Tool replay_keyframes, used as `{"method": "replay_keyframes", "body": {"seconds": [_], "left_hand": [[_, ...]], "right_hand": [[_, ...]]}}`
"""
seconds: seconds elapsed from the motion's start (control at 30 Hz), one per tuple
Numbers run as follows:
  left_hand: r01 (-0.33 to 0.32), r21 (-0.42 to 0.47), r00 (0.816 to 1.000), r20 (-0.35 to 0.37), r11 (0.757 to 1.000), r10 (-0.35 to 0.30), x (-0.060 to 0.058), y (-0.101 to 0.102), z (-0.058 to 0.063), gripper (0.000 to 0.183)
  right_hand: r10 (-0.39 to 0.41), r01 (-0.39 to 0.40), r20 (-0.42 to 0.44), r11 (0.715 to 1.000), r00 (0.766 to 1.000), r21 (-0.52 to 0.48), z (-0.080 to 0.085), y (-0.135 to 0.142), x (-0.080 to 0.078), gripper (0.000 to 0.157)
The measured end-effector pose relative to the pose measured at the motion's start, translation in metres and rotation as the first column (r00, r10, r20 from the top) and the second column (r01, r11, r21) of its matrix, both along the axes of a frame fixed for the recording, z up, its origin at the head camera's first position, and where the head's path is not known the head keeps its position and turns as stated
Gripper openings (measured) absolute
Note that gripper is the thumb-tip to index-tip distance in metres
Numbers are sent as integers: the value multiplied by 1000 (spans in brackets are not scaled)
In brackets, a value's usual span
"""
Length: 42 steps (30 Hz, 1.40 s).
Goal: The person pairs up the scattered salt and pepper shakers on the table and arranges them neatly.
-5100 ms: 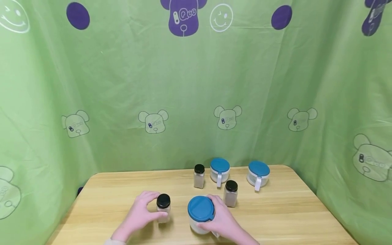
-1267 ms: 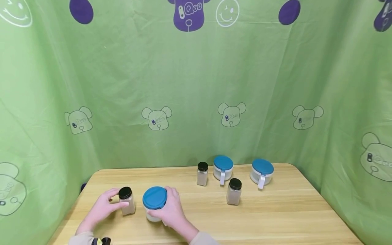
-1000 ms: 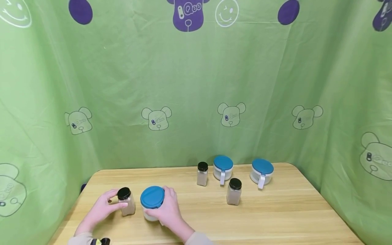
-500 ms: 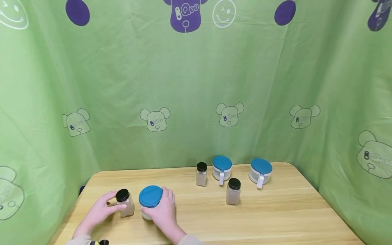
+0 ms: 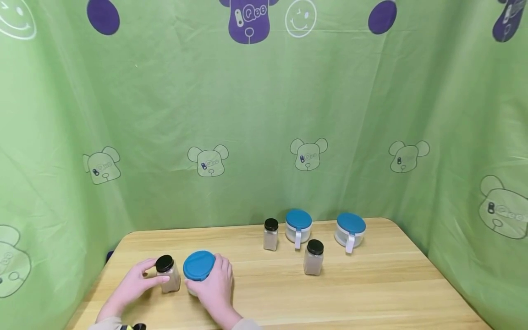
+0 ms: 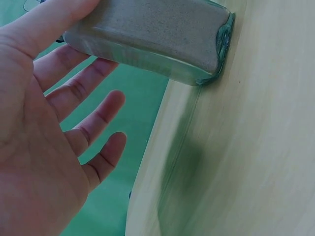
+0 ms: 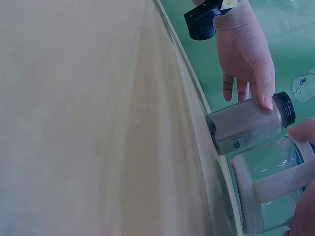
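Observation:
On the left of the table, my left hand (image 5: 133,285) pinches a square spice jar (image 5: 170,277) with a black lid between thumb and fingers. Greyish powder fills this jar (image 6: 147,37), seen in the left wrist view, where the lower fingers hang free. Just to its right, my right hand (image 5: 216,286) grips a round seasoning jar (image 5: 199,266) with a blue lid. The right wrist view shows that jar's clear body and white handle (image 7: 285,183), close beside the spice jar (image 7: 246,123). Both jars look upright; my right hand hides part of the round one.
Farther back stand two more blue-lidded seasoning jars (image 5: 298,221) (image 5: 350,224) with white handles. Two black-lidded spice jars (image 5: 270,236) (image 5: 313,259) stand near them. A green patterned curtain (image 5: 255,114) surrounds the wooden table (image 5: 350,293).
Both hands have shifted left with their jars since the earliest frame. Over the last second, the right hand has turned the blue-lidded jar a little and edged it closer to the spice jar.

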<state>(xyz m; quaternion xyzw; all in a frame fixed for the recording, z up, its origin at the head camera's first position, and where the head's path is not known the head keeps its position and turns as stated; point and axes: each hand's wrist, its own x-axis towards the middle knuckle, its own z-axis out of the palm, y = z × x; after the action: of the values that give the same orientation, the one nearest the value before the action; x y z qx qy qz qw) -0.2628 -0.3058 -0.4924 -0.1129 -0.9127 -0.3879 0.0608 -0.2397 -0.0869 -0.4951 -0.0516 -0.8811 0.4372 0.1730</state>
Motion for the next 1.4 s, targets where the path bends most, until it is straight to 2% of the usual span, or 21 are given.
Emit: {"method": "replay_keyframes", "body": {"seconds": [0.6,0.87,1.0,1.4], "left_hand": [[8,18,1000,0,1000,-8,2,0,1,53],[4,23,1000,29,1000,-5,1,-1,0,55],[4,30,999,36,1000,-5,2,-2,1,59],[2,25,998,55,1000,-3,2,-2,1,60]], "right_hand": [[-14,16,-15,995,1000,100,-4,-6,-1,93],[82,-84,43,995,996,53,0,0,1,97],[100,-103,58,994,993,43,2,2,1,94],[25,-28,53,998,998,54,0,-5,0,92]]}}
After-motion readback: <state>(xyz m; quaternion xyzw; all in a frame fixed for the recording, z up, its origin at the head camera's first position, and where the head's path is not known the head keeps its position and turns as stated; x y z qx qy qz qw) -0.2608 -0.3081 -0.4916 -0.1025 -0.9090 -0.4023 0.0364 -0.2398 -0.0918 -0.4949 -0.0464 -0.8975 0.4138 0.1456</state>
